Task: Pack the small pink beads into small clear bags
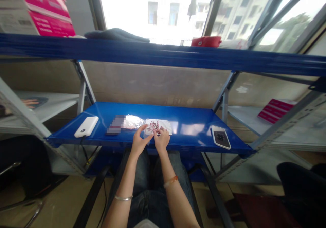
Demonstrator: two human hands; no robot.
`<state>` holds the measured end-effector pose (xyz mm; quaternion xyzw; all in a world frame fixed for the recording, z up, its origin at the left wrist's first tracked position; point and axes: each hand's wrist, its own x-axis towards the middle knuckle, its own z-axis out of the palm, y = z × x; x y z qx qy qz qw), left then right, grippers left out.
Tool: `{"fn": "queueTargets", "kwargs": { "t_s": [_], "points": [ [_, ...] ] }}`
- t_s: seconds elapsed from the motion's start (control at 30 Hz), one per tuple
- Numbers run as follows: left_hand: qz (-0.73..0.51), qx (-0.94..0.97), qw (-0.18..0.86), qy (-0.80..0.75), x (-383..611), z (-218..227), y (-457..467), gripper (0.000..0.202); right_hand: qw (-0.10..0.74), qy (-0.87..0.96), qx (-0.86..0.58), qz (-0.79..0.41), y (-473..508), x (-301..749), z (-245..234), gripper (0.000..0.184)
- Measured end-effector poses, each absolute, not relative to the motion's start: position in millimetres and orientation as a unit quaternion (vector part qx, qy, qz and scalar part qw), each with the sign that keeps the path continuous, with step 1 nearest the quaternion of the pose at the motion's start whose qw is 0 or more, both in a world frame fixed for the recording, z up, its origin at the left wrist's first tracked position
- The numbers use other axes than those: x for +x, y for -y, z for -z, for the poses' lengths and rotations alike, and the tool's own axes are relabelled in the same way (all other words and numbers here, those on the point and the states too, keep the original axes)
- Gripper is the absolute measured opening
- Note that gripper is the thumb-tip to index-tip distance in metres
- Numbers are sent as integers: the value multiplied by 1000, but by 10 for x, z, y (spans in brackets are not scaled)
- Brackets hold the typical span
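My left hand (139, 140) and my right hand (161, 140) hover at the front edge of a blue metal shelf (191, 133). Their fingertips reach over a white sheet (159, 126) scattered with several small red pieces. Whether either hand holds a tiny piece is too small to tell. To the left of the sheet lies a crumpled silver foil packet (133, 121). Beyond it is a dark rectangular item (115, 124), pixelated and unreadable. A white power bank (86, 126) with a dark cable lies further left, and a phone (221, 137) lies face up at right.
A blue shelf beam (163, 53) runs overhead, carrying a red object (206, 41) and a dark cloth (116, 35). Grey metal uprights flank the shelf. A pink booklet (276, 110) lies on a side shelf at right. Window glass is behind.
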<state>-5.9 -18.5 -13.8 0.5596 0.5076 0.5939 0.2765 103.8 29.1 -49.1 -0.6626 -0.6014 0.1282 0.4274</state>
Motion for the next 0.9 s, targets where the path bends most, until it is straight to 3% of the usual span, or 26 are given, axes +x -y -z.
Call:
{"fn": "queueTargets", "kwargs": {
  "t_s": [0.17,0.3,0.47,0.63,0.9],
  "points": [
    [-576,551,302,-523,-90,148,182,51,606,536,-560,-179,-166,1240,299,28],
    [-568,554,324,-516,-80,157,169,55,638,561,-494,-187,-36,1280,61,23],
    [-570,552,332,-509,-66,154,166,55,593,628,-457,-213,5,1195,-4,17],
    [-574,541,342,-511,-122,184,148,56,571,627,-490,-203,-156,1243,98,22],
    [-628,466,415,-465,-173,207,128,69,362,697,-610,-104,-458,1197,432,12]
  ]
}}
